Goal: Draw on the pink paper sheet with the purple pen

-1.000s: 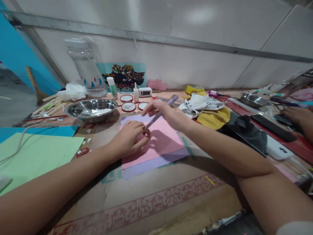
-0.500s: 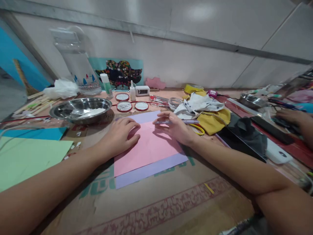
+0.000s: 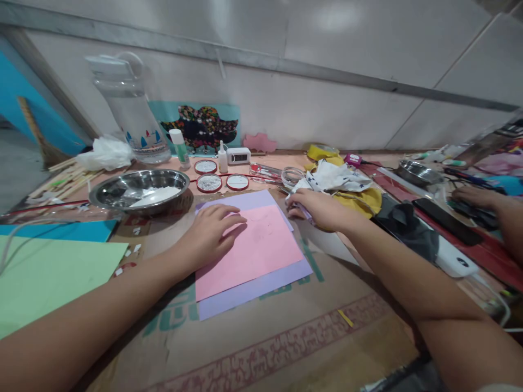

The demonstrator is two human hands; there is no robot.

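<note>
A pink sheet of paper (image 3: 253, 256) lies over a purple sheet (image 3: 261, 291), its lower edge showing beyond the pink one. Faint curved pen marks are on the pink sheet's upper part. My left hand (image 3: 214, 234) rests on the left side of the pink sheet, fingers stretched out. Just beyond the sheets' right edge, my right hand (image 3: 318, 209) is low over the table with fingers curled. A purple pen (image 3: 304, 213) shows in part beneath its fingers; the rest is hidden.
A steel bowl with white material (image 3: 139, 190), small red-rimmed dishes (image 3: 209, 183), a glue bottle (image 3: 223, 158) and a small clock (image 3: 238, 156) stand behind. Green paper (image 3: 57, 272) lies left. Crumpled cloth (image 3: 337, 177) lies right. Another person's hand (image 3: 476, 196) is far right.
My right hand has moved right, off the pink sheet, with the purple pen. Curved marks on the sheet are now uncovered. My left hand stays on the paper.
</note>
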